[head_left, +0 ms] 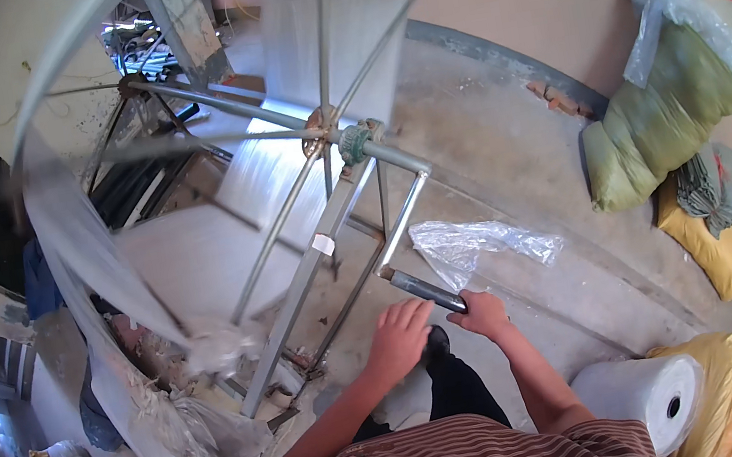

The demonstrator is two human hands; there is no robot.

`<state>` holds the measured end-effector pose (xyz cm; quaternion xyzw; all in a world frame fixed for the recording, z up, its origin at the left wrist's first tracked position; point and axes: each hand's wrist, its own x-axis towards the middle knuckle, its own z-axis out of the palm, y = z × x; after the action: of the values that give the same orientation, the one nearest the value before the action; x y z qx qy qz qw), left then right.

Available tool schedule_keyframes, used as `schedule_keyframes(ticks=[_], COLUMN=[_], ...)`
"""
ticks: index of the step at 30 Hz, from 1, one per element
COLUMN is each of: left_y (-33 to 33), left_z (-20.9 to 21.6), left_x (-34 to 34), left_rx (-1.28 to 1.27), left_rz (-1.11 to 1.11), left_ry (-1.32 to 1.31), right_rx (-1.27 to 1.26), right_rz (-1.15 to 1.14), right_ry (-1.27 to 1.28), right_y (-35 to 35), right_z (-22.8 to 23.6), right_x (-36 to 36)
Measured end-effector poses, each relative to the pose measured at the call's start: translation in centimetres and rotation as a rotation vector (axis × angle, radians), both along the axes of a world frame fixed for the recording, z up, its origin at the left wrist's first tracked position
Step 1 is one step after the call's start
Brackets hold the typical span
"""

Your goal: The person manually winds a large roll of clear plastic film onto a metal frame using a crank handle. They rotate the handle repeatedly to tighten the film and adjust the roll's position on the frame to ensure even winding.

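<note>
My right hand [485, 313] is wrapped round the end of a dark crank handle [422, 288] in front of me. A bent metal crank arm [405, 223] joins that handle to the axle of a large spoked reel [327, 125]. White plastic film [190, 255] runs around the reel, and its near spokes are partly blurred. My left hand [399, 342] hovers just left of the handle, fingers stretched out, with nothing in it. A slanting metal post [299, 286] carries the axle at a green bearing housing [355, 143].
A crumpled clear plastic sheet [482, 247] lies on the floor beyond the handle. By my right side sits a white film roll [642, 400] next to a yellow sack [716, 384]. Stuffed green sacks [666, 113] lean on the right wall. Bunched film [167, 414] hangs at lower left.
</note>
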<state>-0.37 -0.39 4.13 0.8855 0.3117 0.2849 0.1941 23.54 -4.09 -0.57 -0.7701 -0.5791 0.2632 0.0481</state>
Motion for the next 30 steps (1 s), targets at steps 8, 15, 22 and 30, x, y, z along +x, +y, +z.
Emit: schedule_keyframes(ticks=[8, 15, 22, 30], left_y=[5.6, 16.2, 26.8, 33.8], left_z=[4.5, 13.3, 12.7, -0.8], left_x=[7.1, 20.8, 33.6, 44.2], left_rx=[0.655, 0.677, 0.52, 0.31], left_rz=[-0.077, -0.16, -0.198, -0.205], left_ry=[0.071, -0.1, -0.141, 0.009], right_rx=[0.732, 0.884, 0.409, 0.184], right_rz=[-0.1, -0.333, -0.475, -0.663], right_ry=[-0.057, -0.302, -0.148, -0.097], right_y=[-4.4, -13.4, -20.8, -25.7], right_z=[17.9, 16.2, 5.0, -0.5], right_x=[-0.1, 2.3, 2.4, 5.1])
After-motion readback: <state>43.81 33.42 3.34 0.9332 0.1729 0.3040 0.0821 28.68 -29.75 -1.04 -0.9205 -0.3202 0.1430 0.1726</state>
